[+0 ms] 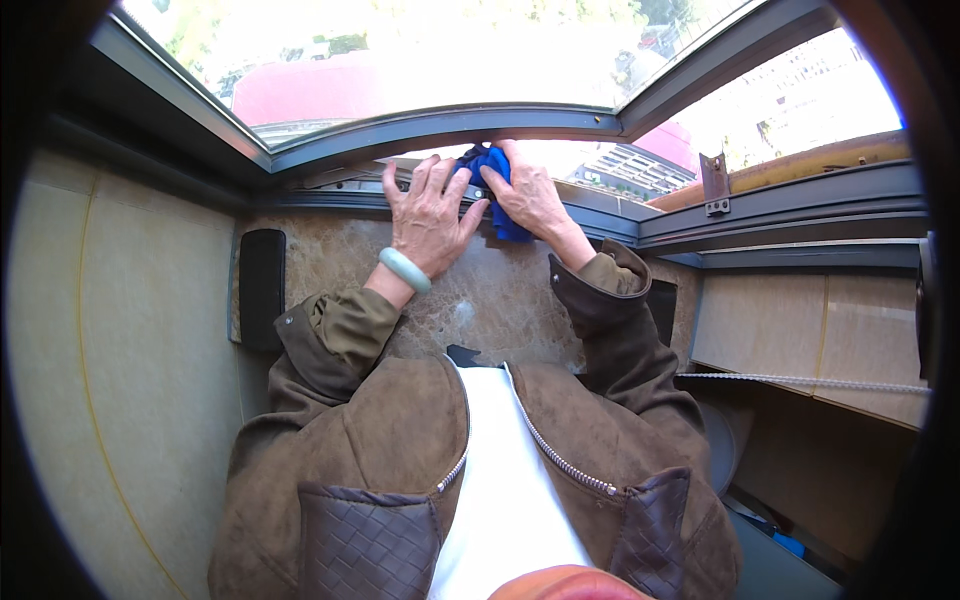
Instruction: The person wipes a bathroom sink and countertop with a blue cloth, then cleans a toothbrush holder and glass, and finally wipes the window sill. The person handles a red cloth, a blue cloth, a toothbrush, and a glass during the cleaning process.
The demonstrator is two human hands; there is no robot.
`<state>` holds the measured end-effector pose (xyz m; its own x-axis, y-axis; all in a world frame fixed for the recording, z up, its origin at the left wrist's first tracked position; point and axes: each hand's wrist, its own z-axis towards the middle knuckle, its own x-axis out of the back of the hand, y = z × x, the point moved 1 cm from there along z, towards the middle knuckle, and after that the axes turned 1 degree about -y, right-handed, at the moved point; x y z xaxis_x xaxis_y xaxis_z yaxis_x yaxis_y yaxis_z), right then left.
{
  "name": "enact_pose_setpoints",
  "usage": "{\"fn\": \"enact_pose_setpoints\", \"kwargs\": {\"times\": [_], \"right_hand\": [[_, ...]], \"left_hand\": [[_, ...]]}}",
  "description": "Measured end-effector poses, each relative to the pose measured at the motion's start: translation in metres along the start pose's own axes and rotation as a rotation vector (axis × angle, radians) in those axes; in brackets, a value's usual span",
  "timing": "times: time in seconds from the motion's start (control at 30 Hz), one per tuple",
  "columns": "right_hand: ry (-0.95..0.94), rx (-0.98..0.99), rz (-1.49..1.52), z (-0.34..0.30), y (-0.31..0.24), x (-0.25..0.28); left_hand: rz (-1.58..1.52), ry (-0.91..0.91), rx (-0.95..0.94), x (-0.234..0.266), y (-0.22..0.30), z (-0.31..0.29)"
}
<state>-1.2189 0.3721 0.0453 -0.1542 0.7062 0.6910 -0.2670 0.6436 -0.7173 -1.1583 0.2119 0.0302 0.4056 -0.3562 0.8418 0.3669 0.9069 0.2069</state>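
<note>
A bunched blue cloth (512, 222) lies over the lower track of the window frame, under the tilted-open sash. My right hand (530, 195) is closed round it and presses it against the frame; part of the cloth hangs down toward the stone sill (465, 300). Just left of the cloth, my left hand (430, 215) rests on the window track (345, 195) with its fingers spread. Its index finger and thumb reach close to the cloth, and whether they touch it I cannot tell. A pale green bangle (405, 270) circles my left wrist.
Above my hands runs the bottom rail of the grey sash (450, 125). A metal bracket (715, 185) stands on the frame at the right. Dark upright blocks (263, 290) flank the sill. A beaded cord (800, 380) stretches along the right, and tiled walls (150, 350) close in the sides.
</note>
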Motion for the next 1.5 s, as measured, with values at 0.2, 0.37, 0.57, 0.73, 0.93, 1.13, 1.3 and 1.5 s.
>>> {"fn": "enact_pose_setpoints", "kwargs": {"times": [0.2,0.37,0.57,0.73,0.93,1.13,1.3,1.5], "right_hand": [[-0.061,0.181,-0.023,0.013,-0.037,-0.029],[-0.136,0.169,-0.146,0.015,-0.026,-0.024],[-0.202,-0.107,-0.504,-0.003,0.024,0.048],[-0.050,0.027,-0.333,-0.002,0.005,0.031],[-0.069,0.077,-0.187,0.005,-0.020,-0.015],[-0.021,0.024,-0.266,-0.005,-0.003,0.005],[0.273,0.259,-0.017,-0.013,-0.054,0.013],[0.403,0.707,-0.303,0.015,-0.071,-0.012]], "left_hand": [[0.027,-0.025,0.219,0.011,-0.030,-0.025],[0.156,-0.091,0.175,0.003,-0.033,-0.030],[0.189,-0.148,0.165,0.002,-0.034,-0.030],[0.190,-0.164,0.182,0.002,-0.034,-0.030],[0.179,-0.158,0.186,0.005,-0.033,-0.029],[0.181,-0.188,0.185,0.007,-0.033,-0.028],[0.187,-0.162,0.175,0.008,-0.033,-0.030],[0.163,-0.131,0.155,0.011,-0.032,-0.026]]}}
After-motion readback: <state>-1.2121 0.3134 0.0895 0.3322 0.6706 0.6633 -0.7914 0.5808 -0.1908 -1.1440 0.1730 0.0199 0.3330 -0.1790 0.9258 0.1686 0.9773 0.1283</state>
